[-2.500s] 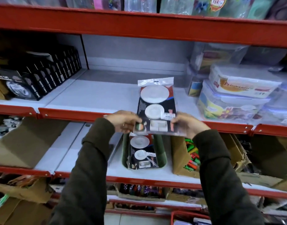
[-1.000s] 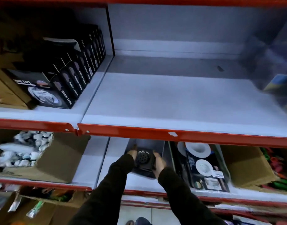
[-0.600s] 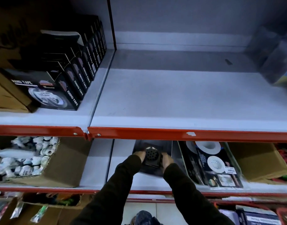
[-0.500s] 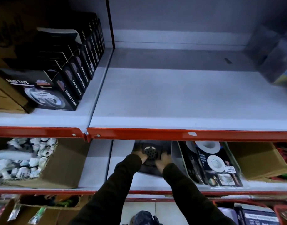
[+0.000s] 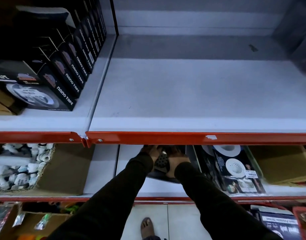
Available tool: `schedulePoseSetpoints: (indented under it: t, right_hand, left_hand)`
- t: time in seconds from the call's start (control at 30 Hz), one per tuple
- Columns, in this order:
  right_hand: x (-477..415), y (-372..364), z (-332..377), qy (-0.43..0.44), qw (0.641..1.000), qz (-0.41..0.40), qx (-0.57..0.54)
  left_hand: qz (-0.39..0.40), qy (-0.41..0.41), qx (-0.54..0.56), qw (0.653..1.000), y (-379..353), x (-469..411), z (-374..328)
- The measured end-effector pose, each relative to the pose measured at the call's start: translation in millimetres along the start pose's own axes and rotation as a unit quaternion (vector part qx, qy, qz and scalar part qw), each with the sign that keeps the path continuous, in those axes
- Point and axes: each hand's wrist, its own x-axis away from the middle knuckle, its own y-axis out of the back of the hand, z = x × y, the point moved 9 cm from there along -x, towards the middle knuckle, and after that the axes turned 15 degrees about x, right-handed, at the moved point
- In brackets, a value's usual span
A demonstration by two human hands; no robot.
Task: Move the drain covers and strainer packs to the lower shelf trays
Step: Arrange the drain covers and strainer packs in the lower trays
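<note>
Both hands reach under the red edge of the upper shelf onto the lower shelf. My left hand (image 5: 151,152) and my right hand (image 5: 177,161) grip a dark drain cover (image 5: 160,161) from either side; its perforated round grille shows between them. The cover lies low in a dark tray (image 5: 189,154), whose back is hidden by the shelf edge. To the right, a strainer pack (image 5: 234,168) with white round strainers lies flat in a green tray (image 5: 254,163).
The grey upper shelf (image 5: 192,94) carries black nano tape boxes (image 5: 64,75) at left. On the lower shelf stand a cardboard box of white fittings (image 5: 22,167) at left and a brown box (image 5: 280,163) at right. Below, a foot (image 5: 147,227) stands on floor tiles.
The strainer pack held 2.5 s ago now lies in the green tray. Both hands have since pushed the drain cover deeper into the dark tray, further under the shelf edge.
</note>
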Motion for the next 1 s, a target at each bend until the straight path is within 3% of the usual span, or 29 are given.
schedulePoseSetpoints:
  t: [0.17,0.33,0.4,0.47,0.57,0.63,0.7,0.77,0.83,0.93,1.0]
  right_hand:
    - [-8.1,-0.9,1.4,-0.013,0.999,0.042,0.020]
    - [0.6,2.3,-0.6,0.018,0.997,0.002,0.074]
    - [13.9,14.1,-4.9,0.015,0.998,-0.046,0.036]
    - [32.1,24.5,-23.4,-0.012,0.997,-0.043,-0.068]
    - [66.9,49.1,-76.5,-0.092,0.990,-0.080,-0.065]
    - [95.5,59.6,-130.5,-0.181,0.969,-0.143,-0.092]
    - [122.0,51.5,-187.9,-0.276,0.941,-0.149,-0.126]
    - [139.3,27.5,-233.3,-0.334,0.915,-0.103,-0.200]
    - [143.7,-7.1,-259.4,-0.348,0.891,-0.039,-0.290]
    - [135.4,-45.2,-266.2,-0.313,0.857,0.034,-0.407]
    - [126.8,-48.1,-267.6,-0.285,0.850,0.034,-0.442]
  left_hand:
    - [-0.035,-0.062,-0.115,0.991,2.7,-2.0,-11.0]
    - [0.005,-0.053,-0.109,0.993,-8.0,9.3,-11.8]
    - [0.028,-0.030,-0.136,0.990,-13.1,19.2,-7.6]
    - [0.026,-0.008,-0.142,0.989,-11.0,31.0,-17.3]
    - [-0.031,-0.076,-0.199,0.976,-7.1,50.2,-66.7]
    - [-0.068,-0.126,-0.106,0.984,-12.6,61.0,-103.9]
    - [-0.078,-0.152,0.076,0.982,-28.5,68.7,-139.6]
    - [-0.037,-0.095,0.262,0.960,-64.7,68.5,-159.7]
    - [0.015,0.007,0.362,0.932,-113.4,63.0,-167.1]
    - [0.054,0.141,0.405,0.902,-164.3,56.6,-165.9]
    - [0.009,0.176,0.386,0.906,-168.7,46.8,-161.9]
